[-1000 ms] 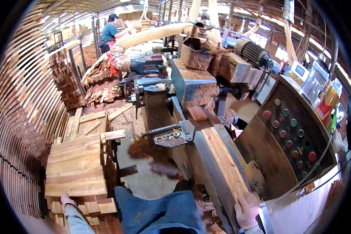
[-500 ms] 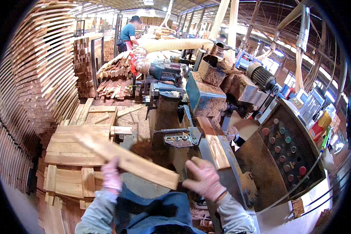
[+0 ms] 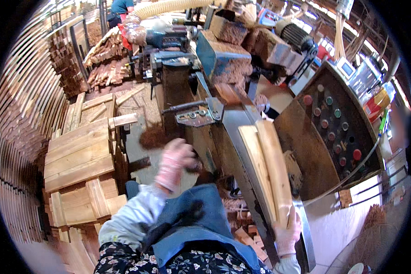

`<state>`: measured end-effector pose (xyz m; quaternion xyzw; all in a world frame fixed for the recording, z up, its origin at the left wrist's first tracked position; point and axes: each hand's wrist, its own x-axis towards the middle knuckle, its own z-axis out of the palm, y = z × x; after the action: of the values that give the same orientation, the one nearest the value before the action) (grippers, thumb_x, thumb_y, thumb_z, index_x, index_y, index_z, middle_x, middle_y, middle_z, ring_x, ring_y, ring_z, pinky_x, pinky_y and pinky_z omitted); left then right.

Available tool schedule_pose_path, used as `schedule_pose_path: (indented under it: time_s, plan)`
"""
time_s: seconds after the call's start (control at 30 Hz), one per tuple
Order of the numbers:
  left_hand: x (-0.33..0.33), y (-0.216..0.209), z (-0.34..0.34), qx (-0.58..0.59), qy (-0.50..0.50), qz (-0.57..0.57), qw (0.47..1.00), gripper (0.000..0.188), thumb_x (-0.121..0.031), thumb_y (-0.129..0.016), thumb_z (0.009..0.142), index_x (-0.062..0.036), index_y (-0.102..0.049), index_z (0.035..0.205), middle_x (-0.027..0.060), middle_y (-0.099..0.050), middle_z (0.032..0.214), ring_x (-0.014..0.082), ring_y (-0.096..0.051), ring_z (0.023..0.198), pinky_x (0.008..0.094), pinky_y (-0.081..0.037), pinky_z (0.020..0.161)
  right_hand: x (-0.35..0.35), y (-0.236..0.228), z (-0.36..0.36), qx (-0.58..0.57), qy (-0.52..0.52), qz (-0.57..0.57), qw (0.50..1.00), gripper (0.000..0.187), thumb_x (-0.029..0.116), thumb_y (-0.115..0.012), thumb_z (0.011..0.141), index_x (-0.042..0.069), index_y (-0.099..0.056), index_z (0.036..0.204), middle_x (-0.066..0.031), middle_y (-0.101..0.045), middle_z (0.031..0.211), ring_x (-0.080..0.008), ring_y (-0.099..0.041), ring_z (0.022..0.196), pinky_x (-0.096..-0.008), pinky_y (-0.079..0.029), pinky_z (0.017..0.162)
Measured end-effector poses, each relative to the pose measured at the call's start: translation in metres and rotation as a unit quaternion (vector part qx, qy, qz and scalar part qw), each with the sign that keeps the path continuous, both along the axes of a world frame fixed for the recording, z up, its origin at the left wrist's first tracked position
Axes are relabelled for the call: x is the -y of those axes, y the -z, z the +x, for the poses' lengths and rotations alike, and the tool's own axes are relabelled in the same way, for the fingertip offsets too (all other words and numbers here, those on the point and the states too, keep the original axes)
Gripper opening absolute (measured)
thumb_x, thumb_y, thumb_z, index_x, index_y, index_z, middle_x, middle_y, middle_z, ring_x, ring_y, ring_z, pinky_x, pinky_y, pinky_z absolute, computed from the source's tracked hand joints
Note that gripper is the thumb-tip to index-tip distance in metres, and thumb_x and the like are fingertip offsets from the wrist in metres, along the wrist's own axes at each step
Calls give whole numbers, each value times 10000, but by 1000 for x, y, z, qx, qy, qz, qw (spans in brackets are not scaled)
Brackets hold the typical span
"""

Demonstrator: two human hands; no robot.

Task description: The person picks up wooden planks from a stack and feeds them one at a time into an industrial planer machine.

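Observation:
A wooden board (image 3: 275,164) lies lengthwise on the machine's metal bed (image 3: 242,137), beside a second, paler board (image 3: 257,171). My right hand (image 3: 287,230), in a pale pinkish glove, grips the near end of the right-hand board. Just left of the machine, my left hand (image 3: 172,164) is raised over my lap with nothing in it. Its gloved fingers are loosely apart and a little blurred. Farther up the bed sits a metal guide bracket (image 3: 201,113) with bolts.
Stacked boards (image 3: 80,153) stand to my left, with tall piles of strips (image 3: 29,128) beyond. A control box (image 3: 338,118) with several buttons rises on the right. Sawdust-covered blue machine housing (image 3: 223,57) and a motor (image 3: 297,34) are ahead. Another person (image 3: 118,9) stands far off.
The board that my left hand held has come over onto the metal bed at right, now in my right hand. My left hand has let go. The view has tilted down and right.

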<state>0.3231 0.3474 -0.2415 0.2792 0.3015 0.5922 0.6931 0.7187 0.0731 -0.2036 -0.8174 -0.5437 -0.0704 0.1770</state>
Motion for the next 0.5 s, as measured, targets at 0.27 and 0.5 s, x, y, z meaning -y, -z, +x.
schedule_pose_path:
  time_s: [0.27,0.5]
  plan:
    - [89,128,-315,-81,-552,-142,818,356,-219,-681,996,-83,-612,1317,97,-681,1096,249,-692,945,395,-603,832,-170,23,-14,-112,-44,261,958,809,149,-752,872,115,-444,1619,-247,-472,1559,-381,-504,1408,-458,-407,1183]
    - [115,190,-461,-105,-568,-244,779,301,-280,-709,988,-107,-671,1231,94,-683,1071,269,-651,867,415,-552,680,-332,10,-69,-199,-138,261,935,759,141,-790,931,41,-449,1601,-149,-474,1611,-315,-496,1431,-391,-414,1172]
